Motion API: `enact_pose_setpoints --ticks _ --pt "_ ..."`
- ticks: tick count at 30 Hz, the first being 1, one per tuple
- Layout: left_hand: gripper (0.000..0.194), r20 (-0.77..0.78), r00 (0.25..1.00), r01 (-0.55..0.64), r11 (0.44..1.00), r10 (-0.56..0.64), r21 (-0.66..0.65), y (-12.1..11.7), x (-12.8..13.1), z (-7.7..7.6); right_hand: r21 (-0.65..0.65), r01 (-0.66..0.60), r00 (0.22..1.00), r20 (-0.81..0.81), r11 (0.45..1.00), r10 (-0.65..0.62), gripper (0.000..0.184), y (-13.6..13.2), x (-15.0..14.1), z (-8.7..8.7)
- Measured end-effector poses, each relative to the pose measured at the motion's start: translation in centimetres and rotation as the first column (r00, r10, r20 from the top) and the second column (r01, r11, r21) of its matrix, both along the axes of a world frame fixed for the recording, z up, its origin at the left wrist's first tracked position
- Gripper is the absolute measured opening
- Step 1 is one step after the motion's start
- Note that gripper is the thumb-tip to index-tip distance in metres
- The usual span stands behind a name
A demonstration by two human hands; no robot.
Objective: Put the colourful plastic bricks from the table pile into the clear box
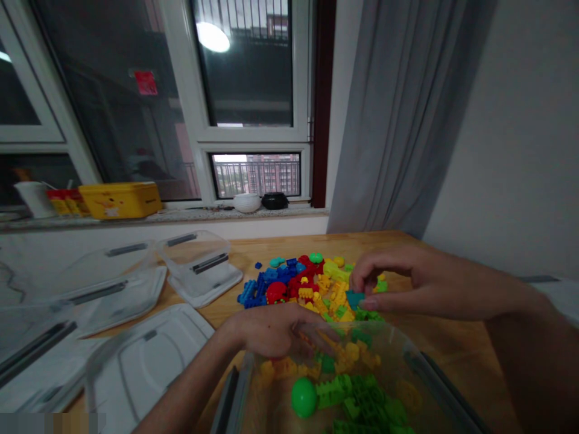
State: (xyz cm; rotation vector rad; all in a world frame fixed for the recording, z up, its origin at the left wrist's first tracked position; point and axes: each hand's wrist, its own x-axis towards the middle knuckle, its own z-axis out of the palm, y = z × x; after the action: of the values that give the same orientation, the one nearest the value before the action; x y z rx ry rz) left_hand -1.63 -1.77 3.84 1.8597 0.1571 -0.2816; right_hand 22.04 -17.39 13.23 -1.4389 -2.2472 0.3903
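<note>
Nearest me, at the table's near edge, a clear plastic bin (420,367) holds green and yellow bricks and a green ball (303,397). My left hand (275,330) rests flat over its rim, fingers loosely spread and holding nothing that I can see, likely steadying it. Just beyond, my right hand (409,283) pinches a teal brick (354,298) at the heap of bricks (307,280) mid-table. Empty tubs and lids (199,265) lie toward the left edge.

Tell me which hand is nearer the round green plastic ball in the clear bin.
Left. The left hand rests on the bin's rim above the ball; the right hand is farther, over the brick pile.
</note>
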Motion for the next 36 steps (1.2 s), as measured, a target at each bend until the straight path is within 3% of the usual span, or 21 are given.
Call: enact_pose_setpoints --ticks 8,14,27,32,36 --pt "0.045 -0.023 1.000 0.014 0.995 -0.012 0.098 -0.1 0.1 0.5 -0.063 -0.035 0.994 0.103 0.997 0.041 0.023 -1.3 -1.5 0.0" --pt "0.048 -0.037 0.999 -0.001 0.996 0.005 0.088 0.0 0.2 0.5 -0.096 -0.021 0.990 0.138 0.995 0.034 0.026 -1.1 -1.5 -0.2" --pt "0.050 -0.017 1.000 0.007 0.998 -0.006 0.069 0.0 0.1 0.5 -0.077 -0.008 0.997 0.074 0.997 0.014 0.031 -1.1 -1.4 0.1" --pt "0.051 0.016 1.000 0.019 0.999 -0.020 0.036 0.2 0.0 0.1 -0.024 0.028 0.994 -0.106 0.999 -0.030 0.031 1.5 0.3 -0.3" --pt "0.046 0.005 1.000 -0.001 0.999 0.001 0.038 0.2 0.0 -0.3 0.046 0.186 0.960 -0.221 0.981 -0.172 0.039 6.2 3.7 -2.9"
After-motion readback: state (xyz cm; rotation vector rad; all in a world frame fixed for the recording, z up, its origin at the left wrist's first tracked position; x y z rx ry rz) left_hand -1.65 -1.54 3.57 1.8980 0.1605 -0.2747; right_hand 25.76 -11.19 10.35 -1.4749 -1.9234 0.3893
